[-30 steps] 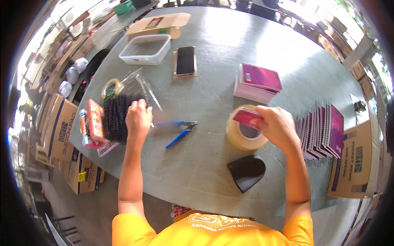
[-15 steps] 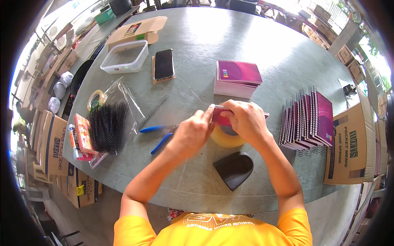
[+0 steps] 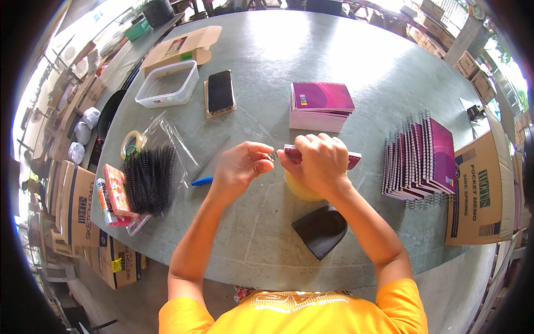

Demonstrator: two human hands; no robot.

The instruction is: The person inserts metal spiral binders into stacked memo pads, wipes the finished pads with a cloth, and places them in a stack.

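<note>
My right hand [image 3: 322,161] is closed around a small purple notebook [image 3: 354,160], holding it edge-on above a roll of yellowish tape [image 3: 300,188]. At the notebook's left end, my left hand [image 3: 242,165] pinches the end of a thin dark spiral coil [image 3: 272,157]; most of that coil is hidden. Beside the left hand lie blue-handled pliers [image 3: 203,181], largely covered by it, and another loose coil [image 3: 208,160]. A black curved block [image 3: 321,231] rests nearer me. Beyond the right hand stands a stack of unbound purple notebooks [image 3: 322,106].
Spiral-bound notebooks [image 3: 417,158] stand at the right beside a cardboard box [image 3: 481,189]. To the left are a pile of black coils [image 3: 149,181], a tape roll [image 3: 132,143] and a red box [image 3: 118,190]. Farther back sit a clear plastic tub [image 3: 167,83] and a phone [image 3: 221,92].
My left hand has moved left off the notebook's edge and now pinches a coil end, covering more of the pliers. The right hand still grips the notebook, slightly shifted left.
</note>
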